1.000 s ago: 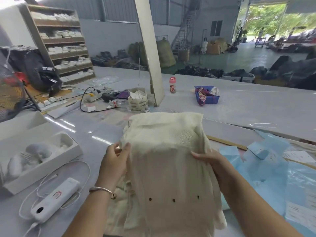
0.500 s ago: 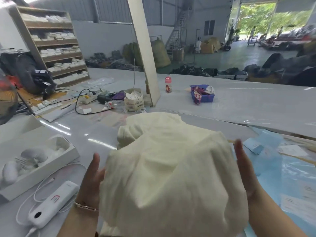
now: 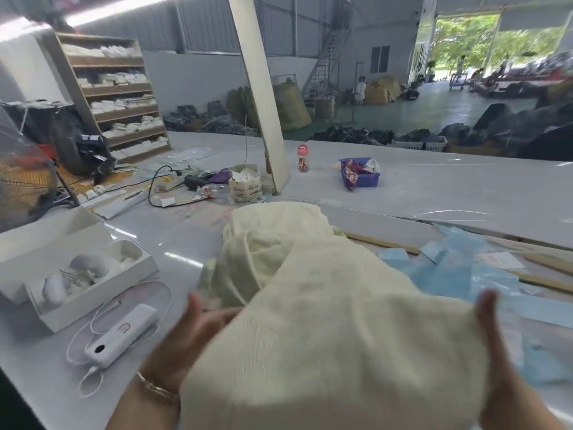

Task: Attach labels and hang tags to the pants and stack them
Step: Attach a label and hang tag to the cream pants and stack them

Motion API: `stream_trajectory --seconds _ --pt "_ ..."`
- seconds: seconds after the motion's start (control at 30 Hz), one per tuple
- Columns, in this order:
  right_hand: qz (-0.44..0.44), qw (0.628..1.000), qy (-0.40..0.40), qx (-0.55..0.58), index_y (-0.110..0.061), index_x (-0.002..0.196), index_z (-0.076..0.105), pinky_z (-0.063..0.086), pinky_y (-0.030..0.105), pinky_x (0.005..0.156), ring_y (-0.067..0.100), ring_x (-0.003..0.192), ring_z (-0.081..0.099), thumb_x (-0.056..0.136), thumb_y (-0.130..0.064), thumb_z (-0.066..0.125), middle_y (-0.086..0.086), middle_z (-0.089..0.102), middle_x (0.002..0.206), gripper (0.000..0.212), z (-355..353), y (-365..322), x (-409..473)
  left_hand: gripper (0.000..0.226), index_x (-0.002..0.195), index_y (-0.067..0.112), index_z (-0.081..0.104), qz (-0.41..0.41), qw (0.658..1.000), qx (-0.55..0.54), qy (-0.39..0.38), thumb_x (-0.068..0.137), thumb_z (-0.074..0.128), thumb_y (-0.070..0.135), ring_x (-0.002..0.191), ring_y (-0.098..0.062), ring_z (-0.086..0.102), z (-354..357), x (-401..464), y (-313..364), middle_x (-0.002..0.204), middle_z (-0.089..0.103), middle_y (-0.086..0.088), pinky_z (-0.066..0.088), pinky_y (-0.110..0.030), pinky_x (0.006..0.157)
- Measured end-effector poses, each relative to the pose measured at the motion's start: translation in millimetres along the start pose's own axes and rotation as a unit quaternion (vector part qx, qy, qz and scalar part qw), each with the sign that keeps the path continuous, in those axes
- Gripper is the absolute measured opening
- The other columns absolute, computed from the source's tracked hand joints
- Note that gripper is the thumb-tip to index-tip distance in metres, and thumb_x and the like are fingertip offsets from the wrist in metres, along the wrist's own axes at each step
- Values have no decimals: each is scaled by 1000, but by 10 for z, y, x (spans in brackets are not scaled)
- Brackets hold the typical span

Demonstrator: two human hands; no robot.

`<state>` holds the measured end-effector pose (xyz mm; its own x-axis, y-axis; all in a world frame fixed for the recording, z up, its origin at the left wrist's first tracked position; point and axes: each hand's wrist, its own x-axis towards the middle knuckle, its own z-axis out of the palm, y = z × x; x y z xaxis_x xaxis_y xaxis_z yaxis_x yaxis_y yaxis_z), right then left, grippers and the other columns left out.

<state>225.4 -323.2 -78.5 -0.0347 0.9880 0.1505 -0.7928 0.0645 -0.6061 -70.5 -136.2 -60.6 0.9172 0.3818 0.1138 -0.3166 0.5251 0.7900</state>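
Billowing nearer the camera than half a second before, the cream pants (image 3: 335,321) had spread wider and lower across the view, with both hands now farther apart at their near edge. The cloth was a pale, loosely woven cream, blurred where it was closest, draped in one broad fold over the near part and bunched into a rounded heap farther out on the white table (image 3: 192,240). The left hand (image 3: 192,333) lay under the cloth's left edge, palm up with fingers extended beneath the fabric; whether they pinched it could not be told. The right hand (image 3: 493,339) stood at the right edge with its fingers straight and upright against the cloth, the fabric hiding any grip. Blue plastic bags (image 3: 459,274) lay on the table just right of the pants. To the left sat a white power bank (image 3: 121,336) with its cable, and beyond it an open white box (image 3: 83,280). Farther back were a small bottle (image 3: 303,158) and a blue basket (image 3: 361,175).
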Motion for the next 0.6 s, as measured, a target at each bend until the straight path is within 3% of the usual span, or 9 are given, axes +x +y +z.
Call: stream_trajectory --seconds 0.03,0.07,0.1,0.17,0.27,0.37,0.47,0.57,0.6 --pt "37 999 21 -1 11 133 47 38 46 107 39 126 49 77 -64 65 32 48 135 95 90 68 -83 82 140 -23 19 -51 998 34 8 100 38 47 140 -47 24 118 11 -193 147 23 -42 19 -48 117" --pt "72 993 83 -48 6 120 63 53 43 90 37 111 62 62 -58 81 27 60 123 88 111 119 -155 91 137 -20 33 -118 990 77 24 91 54 55 137 -46 32 127 2 -337 143 33 -40 25 -49 116" --pt "77 975 163 -128 -1 110 71 58 38 73 33 97 69 52 -42 92 23 68 112 74 160 169 -215 87 129 -15 50 -156 973 139 100 79 72 53 132 -44 42 215 -43 -430 136 46 -37 32 -51 113" --pt "65 944 223 -235 -3 111 70 57 33 63 32 90 71 62 -10 86 21 70 106 52 342 173 -344 61 112 -7 67 -180 942 218 182 68 86 30 112 -38 62 446 -156 -500 117 65 -28 47 -49 102" --pt "23 933 231 -275 -3 100 74 56 31 60 31 84 72 63 -1 78 21 72 98 37 608 80 -616 40 100 -8 71 -182 934 212 225 65 78 9 81 -32 72 718 -530 -613 95 72 -23 59 -36 68" --pt "-49 943 197 -265 -5 88 76 56 30 58 27 78 72 66 -7 71 18 72 87 23 839 -42 -1035 36 111 1 71 -48 952 101 286 78 68 15 89 -34 71 1117 -806 -707 105 71 -21 57 -41 78" --pt "-64 970 96 -212 -9 91 77 58 33 66 23 82 72 60 -22 84 12 74 89 34 973 -82 -1567 42 117 14 69 122 958 78 248 80 71 33 100 -32 69 1609 -1232 -854 112 71 -14 57 -42 81" --pt "16 979 63 -193 -14 90 79 58 32 65 19 79 72 43 -38 94 7 75 88 55 976 44 -2154 67 127 11 63 34 933 129 335 73 76 49 108 -24 67 1917 -1354 -1223 128 63 -16 51 -39 97" --pt "61 972 76 -216 -15 91 79 58 31 64 19 79 72 42 -36 94 7 75 89 55 955 133 -2319 64 131 7 59 -5 919 149 364 81 69 46 100 -17 70 2026 -1398 -1391 132 59 -19 53 -32 92"
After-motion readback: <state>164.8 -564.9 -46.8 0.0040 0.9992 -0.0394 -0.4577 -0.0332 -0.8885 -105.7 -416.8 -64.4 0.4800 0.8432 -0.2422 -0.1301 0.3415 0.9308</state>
